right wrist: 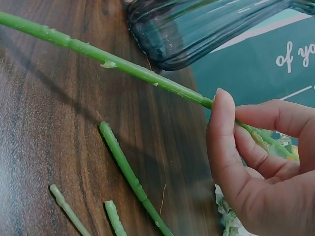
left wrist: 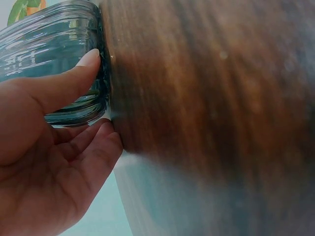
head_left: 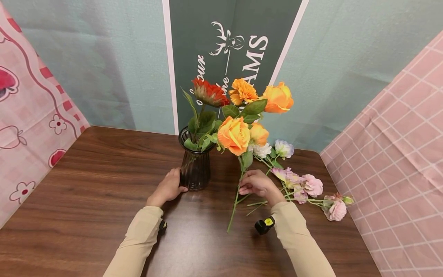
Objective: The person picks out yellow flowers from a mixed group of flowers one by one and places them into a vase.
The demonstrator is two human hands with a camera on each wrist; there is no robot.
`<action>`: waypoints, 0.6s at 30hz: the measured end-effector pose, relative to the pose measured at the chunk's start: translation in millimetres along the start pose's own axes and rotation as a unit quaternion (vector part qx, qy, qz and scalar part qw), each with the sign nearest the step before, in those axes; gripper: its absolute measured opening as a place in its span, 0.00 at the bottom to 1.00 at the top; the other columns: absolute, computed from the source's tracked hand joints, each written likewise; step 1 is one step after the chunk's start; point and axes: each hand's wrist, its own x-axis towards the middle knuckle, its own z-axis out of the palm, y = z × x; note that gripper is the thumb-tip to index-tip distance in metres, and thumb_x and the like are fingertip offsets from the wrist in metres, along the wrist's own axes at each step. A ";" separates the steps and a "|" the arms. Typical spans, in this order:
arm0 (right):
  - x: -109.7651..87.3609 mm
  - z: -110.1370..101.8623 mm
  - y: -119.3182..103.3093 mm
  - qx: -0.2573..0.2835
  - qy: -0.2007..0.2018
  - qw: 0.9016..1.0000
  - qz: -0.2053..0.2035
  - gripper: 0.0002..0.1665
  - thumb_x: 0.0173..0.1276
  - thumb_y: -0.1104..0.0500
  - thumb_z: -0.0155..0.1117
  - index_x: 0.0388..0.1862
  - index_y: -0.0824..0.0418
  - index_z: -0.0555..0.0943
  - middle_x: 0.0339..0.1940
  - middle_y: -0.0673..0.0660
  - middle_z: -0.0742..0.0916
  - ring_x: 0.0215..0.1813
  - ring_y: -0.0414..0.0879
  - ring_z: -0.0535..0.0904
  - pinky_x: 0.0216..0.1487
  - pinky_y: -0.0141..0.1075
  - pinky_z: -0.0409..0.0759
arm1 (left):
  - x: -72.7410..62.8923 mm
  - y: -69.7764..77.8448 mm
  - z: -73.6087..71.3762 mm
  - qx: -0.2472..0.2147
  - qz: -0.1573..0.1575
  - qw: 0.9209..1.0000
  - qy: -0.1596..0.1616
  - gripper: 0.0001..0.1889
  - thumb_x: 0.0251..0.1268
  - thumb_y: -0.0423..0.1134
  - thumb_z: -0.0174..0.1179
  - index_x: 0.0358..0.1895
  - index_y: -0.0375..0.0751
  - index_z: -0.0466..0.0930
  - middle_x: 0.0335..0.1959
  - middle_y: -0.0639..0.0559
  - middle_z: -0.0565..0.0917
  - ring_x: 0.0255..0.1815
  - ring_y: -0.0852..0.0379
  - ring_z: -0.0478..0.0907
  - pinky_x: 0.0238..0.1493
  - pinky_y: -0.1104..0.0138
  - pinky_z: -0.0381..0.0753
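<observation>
A dark ribbed glass vase (head_left: 195, 173) stands upright near the back of the table. From its mouth rises a red flower (head_left: 210, 93) with green leaves. My left hand (head_left: 169, 186) holds the vase low on its left side; in the left wrist view the thumb (left wrist: 74, 81) lies along the glass near its base, with the fingers (left wrist: 96, 147) on the other side. To the right of the vase, my right hand (head_left: 257, 184) pinches the green stem (right wrist: 138, 71) of an orange rose (head_left: 233, 135) between thumb and fingers. The stem's lower end points toward me.
Pink flowers (head_left: 313, 185), a white flower (head_left: 262, 150) and a pale lilac flower (head_left: 284, 148) lie on the wooden table (head_left: 104, 184) at right. An orange frilled flower (head_left: 243, 91) shows behind the rose. Pink cloths (head_left: 398, 154) hang at both sides.
</observation>
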 end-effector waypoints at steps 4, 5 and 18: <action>-1.0 -2.5 -0.9 0.011 0.006 1.000 -0.002 0.11 0.60 0.76 0.47 0.21 0.67 0.72 0.18 0.60 0.80 0.21 0.48 0.81 0.30 0.38 0.82 | 0.2 -0.2 0.2 0.000 -0.002 1.000 -0.001 0.37 0.59 0.39 0.61 0.63 0.20 0.52 0.59 0.28 0.61 0.63 0.34 0.57 0.61 0.49 0.59; -1.1 -3.0 -1.1 0.015 0.009 1.000 -0.002 0.12 0.60 0.76 0.47 0.21 0.67 0.73 0.18 0.60 0.80 0.21 0.48 0.81 0.29 0.38 0.82 | 0.1 -0.2 0.3 0.000 -0.001 1.000 0.000 0.37 0.59 0.39 0.61 0.63 0.20 0.52 0.59 0.28 0.61 0.63 0.34 0.57 0.61 0.49 0.59; -5.0 -14.1 -5.1 0.050 0.002 0.999 -0.009 0.05 0.61 0.77 0.43 0.31 0.74 0.68 0.20 0.60 0.81 0.24 0.50 0.82 0.33 0.40 0.82 | -0.7 -0.8 0.7 -0.004 0.011 1.000 0.017 0.37 0.56 0.37 0.63 0.61 0.18 0.54 0.56 0.28 0.64 0.60 0.34 0.59 0.61 0.50 0.59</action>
